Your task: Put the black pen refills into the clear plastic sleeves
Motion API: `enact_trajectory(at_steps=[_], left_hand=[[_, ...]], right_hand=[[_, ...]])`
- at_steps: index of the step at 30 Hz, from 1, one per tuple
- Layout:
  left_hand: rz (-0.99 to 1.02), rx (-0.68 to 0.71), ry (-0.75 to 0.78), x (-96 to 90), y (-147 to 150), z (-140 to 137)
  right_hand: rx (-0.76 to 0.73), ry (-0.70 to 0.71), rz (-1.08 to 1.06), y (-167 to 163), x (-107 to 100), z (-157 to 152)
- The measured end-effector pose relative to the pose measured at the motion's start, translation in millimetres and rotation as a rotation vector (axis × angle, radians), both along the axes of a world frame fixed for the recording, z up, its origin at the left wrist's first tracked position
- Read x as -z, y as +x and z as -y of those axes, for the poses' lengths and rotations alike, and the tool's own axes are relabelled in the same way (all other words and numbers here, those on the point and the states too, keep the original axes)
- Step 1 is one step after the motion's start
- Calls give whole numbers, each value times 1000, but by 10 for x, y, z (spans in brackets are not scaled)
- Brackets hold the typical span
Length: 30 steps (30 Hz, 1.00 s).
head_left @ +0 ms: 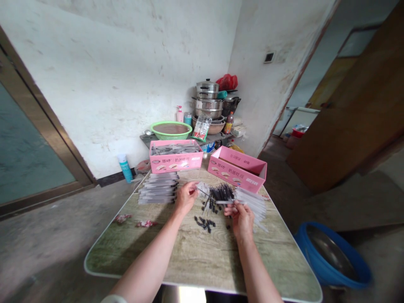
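Note:
My left hand (pixel 187 198) pinches a thin dark rod (pixel 202 192) that looks like a pen refill, its far end pointing right. Between the fingers of my right hand (pixel 242 216) is a pale translucent pen barrel (pixel 222 202), lying level and pointing left. Under and behind it is a pile of thin black-ended pieces (pixel 222 192). A fan of loose translucent barrels (pixel 254 204) lies beside my right hand. Small black caps (pixel 205 224) are scattered between the hands. Left of my left hand, dark-tipped pens (pixel 158 188) lie in a stack.
A pink box (pixel 176 163) filled with pens stands at the table's back left. Another pink box (pixel 238 173) stands at the back right. Behind are a green basin (pixel 172 135) and stacked pots (pixel 208 105). A blue tub (pixel 331 256) sits on the floor at right.

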State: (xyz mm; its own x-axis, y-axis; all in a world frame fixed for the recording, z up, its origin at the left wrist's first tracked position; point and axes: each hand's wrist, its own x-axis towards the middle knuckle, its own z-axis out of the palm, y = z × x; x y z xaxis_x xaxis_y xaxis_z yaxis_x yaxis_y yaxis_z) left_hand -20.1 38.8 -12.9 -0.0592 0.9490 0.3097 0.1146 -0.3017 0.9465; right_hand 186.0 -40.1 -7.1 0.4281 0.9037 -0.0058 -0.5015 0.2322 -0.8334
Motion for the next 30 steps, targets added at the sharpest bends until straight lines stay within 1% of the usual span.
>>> enact_trajectory(at_steps=[4, 6, 8, 9, 11, 13, 16, 20, 30], left_hand=[[331, 26, -140, -20, 20, 10], [485, 36, -176, -61, 6, 33], [603, 64, -198, -107, -4, 62], [631, 95, -214, -126, -2, 80], [618, 193, -255, -151, 22, 119], [558, 288, -292, -153, 68, 161], [477, 359, -302, -135, 148, 217], [444, 396, -325, -127, 221, 259], [440, 408, -345, -145, 247, 302]], right_hand=[[-15, -1, -4, -3, 6, -2], [-21, -5, -3, -5, 5, -4], [-26, -4, -4, -6, 2, -3], [-31, 0, -7, -6, 0, -1], [-39, 13, -15, 0, -6, 3], [-44, 25, -27, 10, -12, 7], [-45, 38, -39, 23, -17, 9], [-58, 42, -35, 17, -13, 5], [-65, 35, -22, -7, -4, -4]])
